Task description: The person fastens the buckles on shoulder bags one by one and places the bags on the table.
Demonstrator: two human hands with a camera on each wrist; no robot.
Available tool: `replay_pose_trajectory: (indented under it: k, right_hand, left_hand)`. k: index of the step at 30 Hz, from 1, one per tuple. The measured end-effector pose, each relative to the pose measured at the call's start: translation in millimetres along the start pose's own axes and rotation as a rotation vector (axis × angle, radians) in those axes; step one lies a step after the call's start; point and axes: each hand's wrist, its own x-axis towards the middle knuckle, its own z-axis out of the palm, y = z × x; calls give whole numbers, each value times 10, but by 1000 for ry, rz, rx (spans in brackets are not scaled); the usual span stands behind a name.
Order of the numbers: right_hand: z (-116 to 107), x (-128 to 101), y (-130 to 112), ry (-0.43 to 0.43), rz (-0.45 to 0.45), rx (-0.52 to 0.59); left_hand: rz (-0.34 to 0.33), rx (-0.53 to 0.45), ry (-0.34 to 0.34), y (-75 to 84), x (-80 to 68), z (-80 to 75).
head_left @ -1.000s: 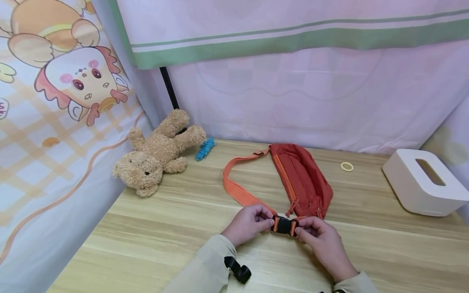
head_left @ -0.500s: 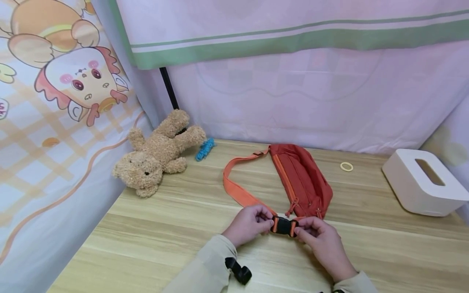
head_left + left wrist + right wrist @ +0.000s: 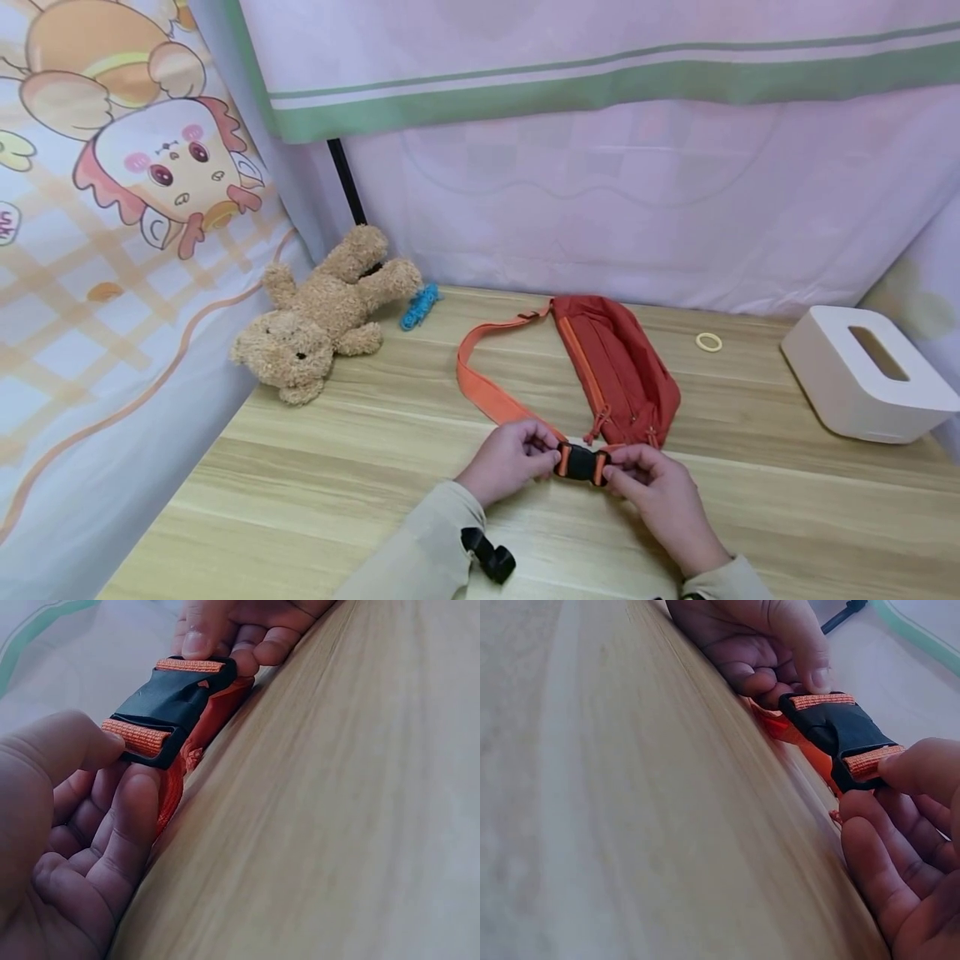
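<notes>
A red waist bag (image 3: 618, 367) lies on the wooden table with its orange strap (image 3: 487, 392) looped out to the left. In front of it, a black side-release buckle (image 3: 581, 463) joins the strap ends, its two halves fitted together. My left hand (image 3: 513, 458) pinches the buckle's left end between thumb and fingers. Its right end is pinched by my right hand (image 3: 660, 492). Both wrist views show orange webbing threaded through each end of the buckle (image 3: 169, 697), which is held slightly off the table and tilted.
A brown teddy bear (image 3: 322, 308) lies at the back left, beside a blue bundle of cord (image 3: 420, 307). Right of the bag are a pale yellow ring (image 3: 708, 342) and a white tissue box (image 3: 870, 375). Printed curtains hang along the left and back.
</notes>
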Motion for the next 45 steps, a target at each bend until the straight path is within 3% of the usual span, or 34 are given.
replay_pose_trajectory:
  k: [21,45]
  right_hand:
    - [-16,0,30,-17,-28,14]
    - [-25,-13,31,-32,-32,-4]
  left_hand:
    - [-4,-25,-7,4,-3,-4]
    - [7,10,-1,-16,3,-5]
